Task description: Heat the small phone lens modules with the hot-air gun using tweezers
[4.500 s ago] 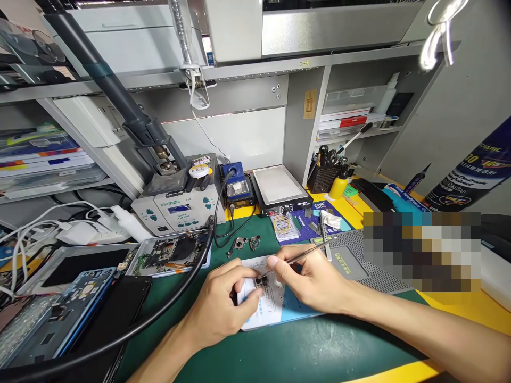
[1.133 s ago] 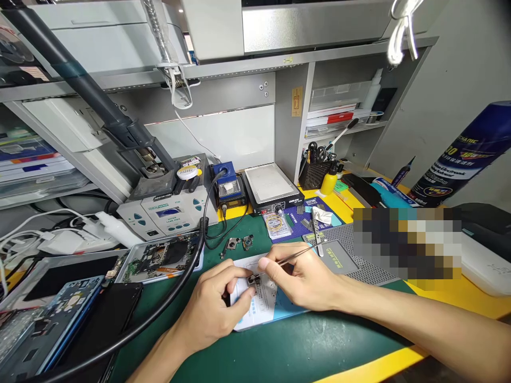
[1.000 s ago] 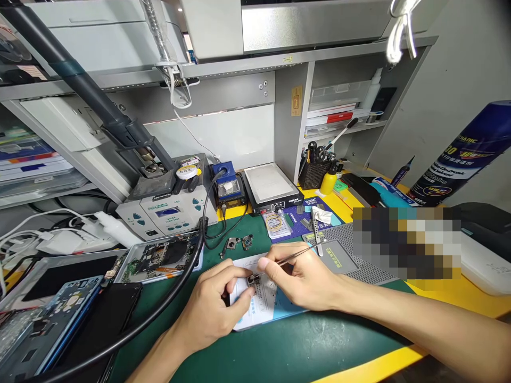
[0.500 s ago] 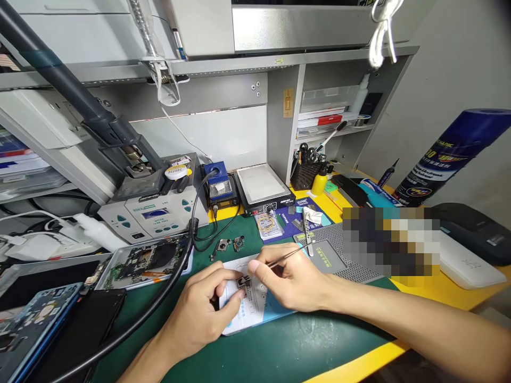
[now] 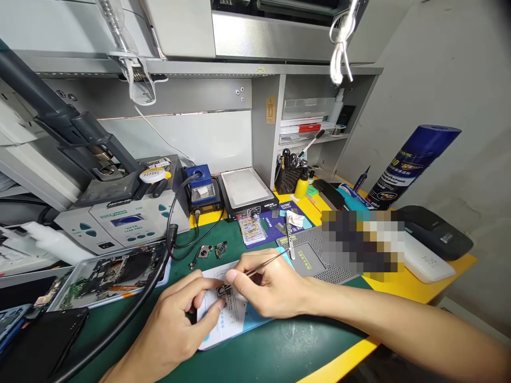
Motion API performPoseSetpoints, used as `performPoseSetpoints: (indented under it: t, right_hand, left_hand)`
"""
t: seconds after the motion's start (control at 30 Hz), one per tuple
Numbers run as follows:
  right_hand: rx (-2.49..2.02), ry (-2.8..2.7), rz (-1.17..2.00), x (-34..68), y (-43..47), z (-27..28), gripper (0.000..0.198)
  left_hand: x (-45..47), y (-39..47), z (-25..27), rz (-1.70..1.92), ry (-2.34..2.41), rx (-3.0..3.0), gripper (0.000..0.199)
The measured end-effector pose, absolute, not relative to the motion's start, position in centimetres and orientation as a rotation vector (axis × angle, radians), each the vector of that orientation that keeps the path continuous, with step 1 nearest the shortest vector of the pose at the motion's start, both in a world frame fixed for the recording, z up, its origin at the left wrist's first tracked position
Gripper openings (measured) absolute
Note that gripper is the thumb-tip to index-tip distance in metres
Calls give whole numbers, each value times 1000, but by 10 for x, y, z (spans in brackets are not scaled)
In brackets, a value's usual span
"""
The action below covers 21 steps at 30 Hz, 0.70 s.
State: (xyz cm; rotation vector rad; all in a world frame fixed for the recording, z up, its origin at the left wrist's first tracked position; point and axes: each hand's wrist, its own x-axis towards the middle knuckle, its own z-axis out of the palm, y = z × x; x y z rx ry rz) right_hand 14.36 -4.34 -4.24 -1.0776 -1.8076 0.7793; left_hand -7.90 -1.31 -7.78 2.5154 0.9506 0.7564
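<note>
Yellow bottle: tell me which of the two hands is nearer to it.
Right. The right hand is below and left of the yellow bottle in the view; the left hand is farther left and lower.

Your head-worn camera looks forward and down across the tabletop (image 5: 303, 340). Your fingers (image 5: 243, 286) show near, below centre, with the shelf (image 5: 199, 67) farther behind.
</note>
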Motion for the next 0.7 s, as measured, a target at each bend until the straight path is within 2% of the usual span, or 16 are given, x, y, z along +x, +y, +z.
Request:
performPoseSetpoints:
  t: [0.7]
  right_hand:
    - [-1167,-1760,798,144,-44,-41,31]
  left_hand:
    - [-78,-13,-76,782,948,2514,14]
